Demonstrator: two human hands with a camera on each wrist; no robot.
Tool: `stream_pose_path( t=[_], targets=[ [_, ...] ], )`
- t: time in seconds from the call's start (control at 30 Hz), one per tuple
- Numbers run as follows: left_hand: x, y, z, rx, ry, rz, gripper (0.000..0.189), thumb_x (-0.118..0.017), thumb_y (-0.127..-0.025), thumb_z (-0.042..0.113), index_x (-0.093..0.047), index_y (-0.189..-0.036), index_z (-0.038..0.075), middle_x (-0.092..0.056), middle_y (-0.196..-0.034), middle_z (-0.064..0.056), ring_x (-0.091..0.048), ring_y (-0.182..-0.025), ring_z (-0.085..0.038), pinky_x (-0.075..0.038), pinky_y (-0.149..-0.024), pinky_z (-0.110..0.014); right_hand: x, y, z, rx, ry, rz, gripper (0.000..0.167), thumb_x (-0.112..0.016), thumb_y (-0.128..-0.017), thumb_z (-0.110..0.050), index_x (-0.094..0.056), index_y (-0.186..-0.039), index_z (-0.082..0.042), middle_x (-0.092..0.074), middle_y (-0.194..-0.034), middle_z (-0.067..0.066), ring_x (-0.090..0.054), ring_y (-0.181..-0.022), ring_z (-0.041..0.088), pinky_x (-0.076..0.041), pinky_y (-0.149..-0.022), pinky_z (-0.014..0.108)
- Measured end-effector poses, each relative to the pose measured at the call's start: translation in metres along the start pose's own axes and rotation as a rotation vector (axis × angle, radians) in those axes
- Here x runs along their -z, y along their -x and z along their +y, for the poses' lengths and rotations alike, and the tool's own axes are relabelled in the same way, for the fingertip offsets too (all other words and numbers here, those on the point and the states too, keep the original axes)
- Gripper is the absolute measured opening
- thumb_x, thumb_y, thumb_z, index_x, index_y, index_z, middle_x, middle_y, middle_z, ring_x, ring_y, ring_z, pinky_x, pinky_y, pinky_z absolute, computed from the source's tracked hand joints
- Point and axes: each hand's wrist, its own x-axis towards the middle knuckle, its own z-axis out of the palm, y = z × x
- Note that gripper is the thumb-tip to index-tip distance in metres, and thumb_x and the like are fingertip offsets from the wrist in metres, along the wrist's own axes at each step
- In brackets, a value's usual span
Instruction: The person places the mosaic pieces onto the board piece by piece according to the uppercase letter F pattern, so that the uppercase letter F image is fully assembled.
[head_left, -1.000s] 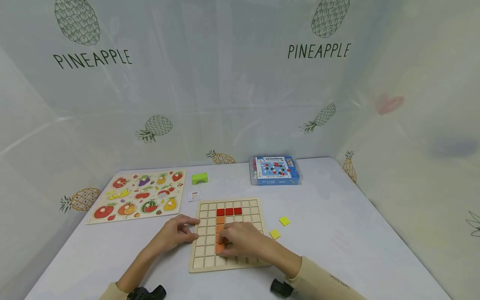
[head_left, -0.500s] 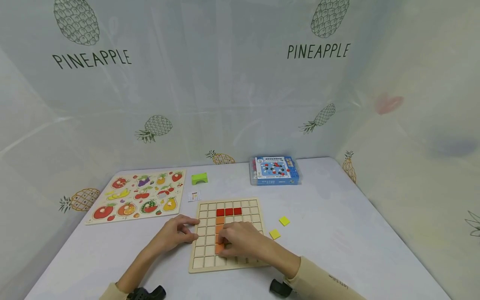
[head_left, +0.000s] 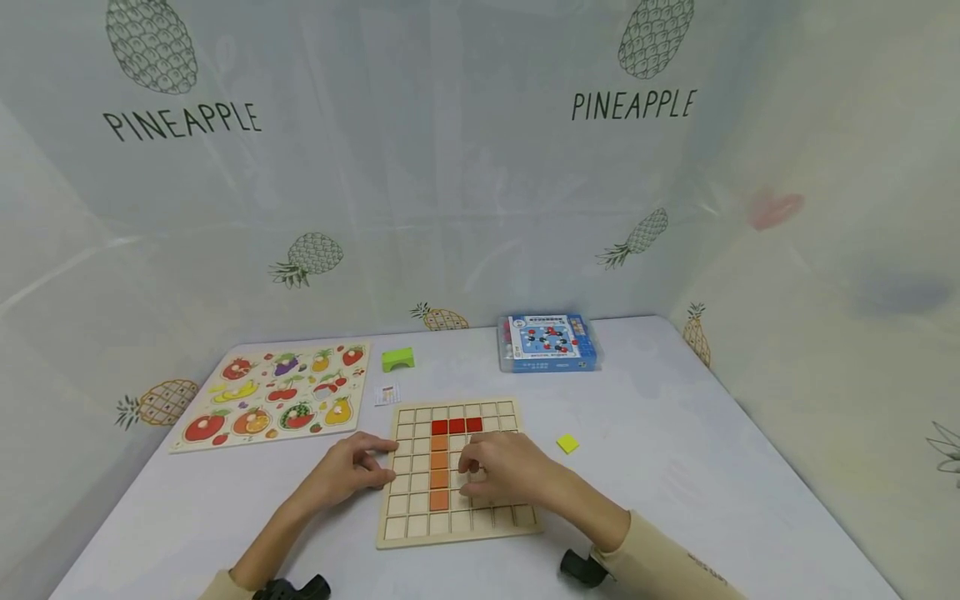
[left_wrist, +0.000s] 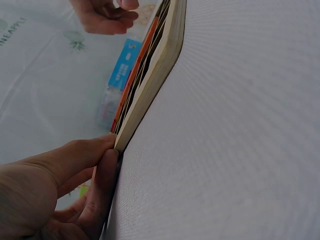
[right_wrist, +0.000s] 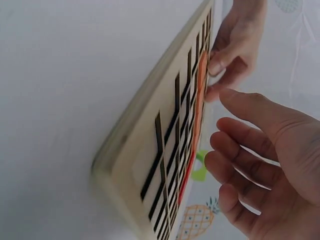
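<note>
A square wooden grid board (head_left: 420, 527) lies on the table. Three red tiles (head_left: 457, 426) make a row near its far side, and several orange tiles (head_left: 438, 479) run in a column toward me from the leftmost red one. My left hand (head_left: 347, 471) touches the board's left edge with thumb and forefinger tips spread apart. Over the right half of the board hovers my right hand (head_left: 510, 467), fingers loosely bent; in the right wrist view its palm and fingers (right_wrist: 235, 170) hold nothing. One yellow tile (head_left: 567, 443) lies right of the board.
A fruit picture board (head_left: 277, 396) lies at the back left. Beside it are a green arch block (head_left: 397, 359) and a small printed card (head_left: 387, 395). A blue-and-clear box (head_left: 550, 343) stands at the back. A printed curtain encloses the table.
My right hand has come off the orange column and shifted right, uncovering the lower orange tiles. The nearer yellow tile is now out of sight behind that hand. My left hand stays put.
</note>
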Motion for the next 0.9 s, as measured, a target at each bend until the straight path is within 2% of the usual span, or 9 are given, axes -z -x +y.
stream_pose_path(
  t=[0.23, 0.33, 0.53, 0.73, 0.9],
  targets=[
    [0.001, 0.0, 0.001, -0.003, -0.008, 0.002, 0.046, -0.081, -0.08, 0.029, -0.068, -0.122, 0.012, -0.062, -0.116, -0.009, -0.062, -0.075, -0.007, -0.047, -0.068, -0.019, 0.014, 0.017, 0.027, -0.061, -0.159, -0.022, 0.02, -0.077, -0.084, -0.032, -0.074, -0.097, -0.018, -0.069, -0.091, -0.008, -0.059, -0.078, 0.005, -0.047, -0.07, 0.019],
    [0.002, 0.0, 0.001, -0.009, -0.005, -0.001, 0.047, -0.081, -0.08, 0.029, -0.068, -0.122, 0.011, -0.062, -0.116, -0.009, -0.062, -0.075, -0.007, -0.047, -0.067, -0.019, 0.018, 0.025, 0.04, -0.07, -0.206, -0.033, 0.02, -0.077, -0.084, -0.03, -0.074, -0.098, -0.017, -0.069, -0.092, -0.009, -0.061, -0.08, 0.005, -0.048, -0.076, 0.022],
    [0.001, -0.001, 0.0, -0.021, -0.02, -0.001, 0.046, -0.08, -0.081, 0.029, -0.068, -0.121, 0.012, -0.063, -0.113, -0.008, -0.061, -0.075, -0.006, -0.045, -0.068, -0.019, 0.023, 0.043, 0.063, -0.1, -0.208, -0.04, 0.021, -0.078, -0.083, -0.029, -0.074, -0.101, -0.017, -0.071, -0.097, -0.008, -0.061, -0.082, 0.007, -0.045, -0.083, 0.03],
    [0.0, -0.001, 0.0, -0.011, -0.021, 0.003, 0.045, -0.081, -0.08, 0.029, -0.069, -0.121, 0.012, -0.063, -0.113, -0.007, -0.06, -0.074, -0.006, -0.045, -0.068, -0.019, 0.024, 0.059, 0.083, -0.126, -0.187, -0.036, 0.022, -0.079, -0.081, -0.027, -0.074, -0.101, -0.018, -0.07, -0.099, -0.009, -0.061, -0.082, 0.007, -0.046, -0.081, 0.029],
    [-0.001, -0.001, -0.001, -0.001, -0.013, 0.004, 0.046, -0.081, -0.08, 0.029, -0.068, -0.121, 0.012, -0.062, -0.116, -0.008, -0.062, -0.075, -0.007, -0.046, -0.068, -0.019, 0.021, 0.064, 0.093, -0.138, -0.183, -0.05, 0.023, -0.081, -0.079, -0.024, -0.075, -0.1, -0.018, -0.07, -0.097, -0.009, -0.059, -0.081, 0.006, -0.046, -0.078, 0.026]
  ],
)
